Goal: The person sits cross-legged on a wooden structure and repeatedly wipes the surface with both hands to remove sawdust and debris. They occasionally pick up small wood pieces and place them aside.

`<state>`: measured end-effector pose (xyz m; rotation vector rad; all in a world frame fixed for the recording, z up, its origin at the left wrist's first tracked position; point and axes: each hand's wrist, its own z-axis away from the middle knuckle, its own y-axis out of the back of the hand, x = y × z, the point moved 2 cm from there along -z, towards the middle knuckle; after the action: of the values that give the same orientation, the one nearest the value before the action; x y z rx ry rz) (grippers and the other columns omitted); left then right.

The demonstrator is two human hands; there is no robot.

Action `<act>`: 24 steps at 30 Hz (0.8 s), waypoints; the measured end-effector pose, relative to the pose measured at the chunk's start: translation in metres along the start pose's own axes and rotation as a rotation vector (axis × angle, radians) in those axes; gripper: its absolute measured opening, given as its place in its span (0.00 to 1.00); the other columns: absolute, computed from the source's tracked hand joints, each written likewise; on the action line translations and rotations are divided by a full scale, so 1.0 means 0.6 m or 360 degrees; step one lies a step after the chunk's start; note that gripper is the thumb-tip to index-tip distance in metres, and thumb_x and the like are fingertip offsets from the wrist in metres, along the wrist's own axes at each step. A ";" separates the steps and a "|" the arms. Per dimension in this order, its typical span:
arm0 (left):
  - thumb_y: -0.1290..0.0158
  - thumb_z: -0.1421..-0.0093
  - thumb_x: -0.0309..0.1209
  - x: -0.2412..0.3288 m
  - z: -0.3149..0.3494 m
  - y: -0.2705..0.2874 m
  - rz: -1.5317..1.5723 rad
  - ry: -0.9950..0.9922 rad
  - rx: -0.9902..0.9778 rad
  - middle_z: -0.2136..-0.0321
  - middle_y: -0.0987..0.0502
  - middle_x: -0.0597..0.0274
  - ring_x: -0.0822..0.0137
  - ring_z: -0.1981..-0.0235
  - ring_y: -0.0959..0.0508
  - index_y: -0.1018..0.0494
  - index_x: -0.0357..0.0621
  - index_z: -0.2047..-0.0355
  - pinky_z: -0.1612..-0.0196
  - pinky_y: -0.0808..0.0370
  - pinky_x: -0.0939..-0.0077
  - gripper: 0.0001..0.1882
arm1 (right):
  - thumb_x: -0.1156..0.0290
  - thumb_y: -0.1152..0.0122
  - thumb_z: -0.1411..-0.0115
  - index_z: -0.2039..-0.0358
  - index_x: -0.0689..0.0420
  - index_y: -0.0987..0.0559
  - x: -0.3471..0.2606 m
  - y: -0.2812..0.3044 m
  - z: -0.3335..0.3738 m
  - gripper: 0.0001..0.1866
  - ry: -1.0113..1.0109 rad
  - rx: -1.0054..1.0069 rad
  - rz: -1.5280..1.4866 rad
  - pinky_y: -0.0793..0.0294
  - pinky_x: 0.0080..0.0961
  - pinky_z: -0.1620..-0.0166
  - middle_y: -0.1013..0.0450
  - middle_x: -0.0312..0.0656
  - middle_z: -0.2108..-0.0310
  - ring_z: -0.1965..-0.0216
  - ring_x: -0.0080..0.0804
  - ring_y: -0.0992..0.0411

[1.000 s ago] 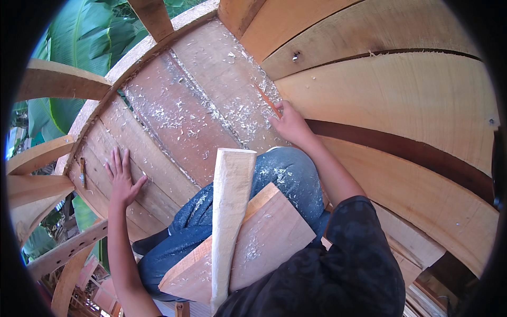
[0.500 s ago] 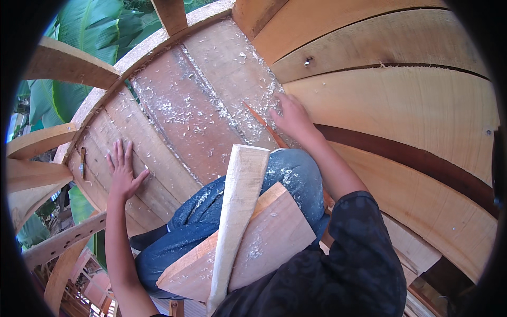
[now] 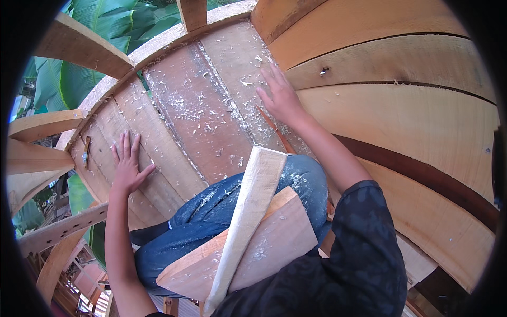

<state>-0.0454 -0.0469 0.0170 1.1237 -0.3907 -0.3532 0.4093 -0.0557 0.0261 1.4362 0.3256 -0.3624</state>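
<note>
My left hand point(image 3: 128, 166) lies flat on the pale floor planks point(image 3: 158, 164), fingers spread and holding nothing. Over by the side wall, my right hand point(image 3: 281, 98) is open above the shaving-strewn boards point(image 3: 229, 58); whether its palm touches them I cannot tell. Across my lap rests a wide wooden board point(image 3: 282, 232) with one slanted edge. A long, pale, roughly shaped piece of wood point(image 3: 253, 190) lies on top of it, its broad end pointing away from me. Neither hand touches these two pieces.
White wood shavings point(image 3: 185, 108) are scattered over the reddish panel. Curved side planks point(image 3: 391, 116) rise at the right, with a nail point(image 3: 324, 70) sticking out. A curved rim with upright ribs point(image 3: 95, 45) bounds the left. A small yellowish tool point(image 3: 86, 151) lies near it.
My right hand has moved forward along the side wall and its fingers have stretched out. My left hand stays flat on the planks. The view has shifted slightly.
</note>
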 end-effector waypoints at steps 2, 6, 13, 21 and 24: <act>0.49 0.47 0.63 0.004 -0.003 0.001 0.0000 0.0011 -0.0027 0.28 0.60 0.49 0.54 0.27 0.64 0.53 0.51 0.29 0.30 0.74 0.49 0.52 | 0.53 0.47 0.35 0.34 0.59 0.41 -0.004 -0.016 -0.006 0.35 0.0046 0.0110 0.0311 0.51 0.44 0.31 0.50 0.58 0.32 0.30 0.52 0.52; 0.49 0.47 0.64 -0.003 -0.002 -0.002 -0.0019 0.0019 -0.0033 0.28 0.60 0.49 0.54 0.27 0.64 0.53 0.51 0.29 0.30 0.74 0.49 0.53 | 0.48 0.49 0.35 0.33 0.59 0.44 -0.067 -0.056 -0.005 0.38 0.0632 -0.0322 0.0232 0.54 0.46 0.30 0.52 0.58 0.31 0.30 0.53 0.53; 0.50 0.48 0.65 0.003 -0.004 0.000 0.0003 0.0020 -0.0025 0.28 0.60 0.50 0.55 0.27 0.64 0.53 0.52 0.29 0.29 0.74 0.50 0.53 | 0.45 0.55 0.33 0.34 0.64 0.44 -0.019 -0.043 -0.139 0.40 0.0098 0.0231 0.0207 0.58 0.46 0.29 0.51 0.56 0.31 0.29 0.48 0.55; 0.49 0.48 0.65 -0.007 0.010 0.005 0.0012 0.0062 -0.0029 0.28 0.59 0.52 0.56 0.27 0.63 0.52 0.55 0.29 0.29 0.73 0.49 0.52 | 0.47 0.55 0.33 0.33 0.66 0.46 -0.149 -0.091 -0.095 0.39 0.0822 -0.0235 -0.0167 0.60 0.48 0.30 0.51 0.60 0.32 0.29 0.53 0.55; 0.50 0.47 0.66 -0.001 0.006 0.008 0.0060 0.0053 -0.0059 0.28 0.60 0.51 0.55 0.27 0.63 0.52 0.53 0.29 0.30 0.73 0.48 0.52 | 0.45 0.56 0.33 0.33 0.66 0.47 -0.097 -0.078 -0.153 0.41 0.0380 0.0090 0.0032 0.64 0.50 0.29 0.53 0.59 0.31 0.28 0.50 0.58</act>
<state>-0.0470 -0.0477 0.0230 1.0836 -0.3741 -0.3071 0.3364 0.0335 -0.0012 1.5403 0.4967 -0.1850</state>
